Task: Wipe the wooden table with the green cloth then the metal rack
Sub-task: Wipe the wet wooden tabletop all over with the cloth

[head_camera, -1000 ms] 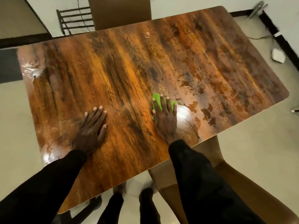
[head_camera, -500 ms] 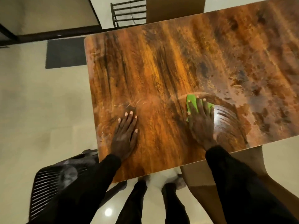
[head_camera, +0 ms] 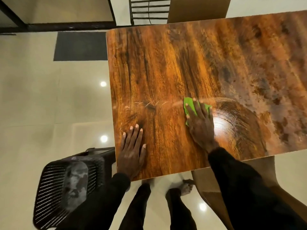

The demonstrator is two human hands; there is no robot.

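- Fingers point(head_camera: 197, 110) of right hand point(head_camera: 201, 128): straight, slightly spread, pressing crumpled green cloth point(head_camera: 189, 101) onto glossy wood-grain desk point(head_camera: 166, 72).
- Left hand point(head_camera: 132, 153): flat on desk, fingers together.

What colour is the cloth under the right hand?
Bright green cloth, clearest in the head view.

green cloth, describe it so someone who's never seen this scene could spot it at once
Start at the big wooden table filling the upper right of the view. Near its front edge the right hand presses flat on the green cloth, which peeks out from under it. It is the only bright green thing; the left hand rests on bare wood.
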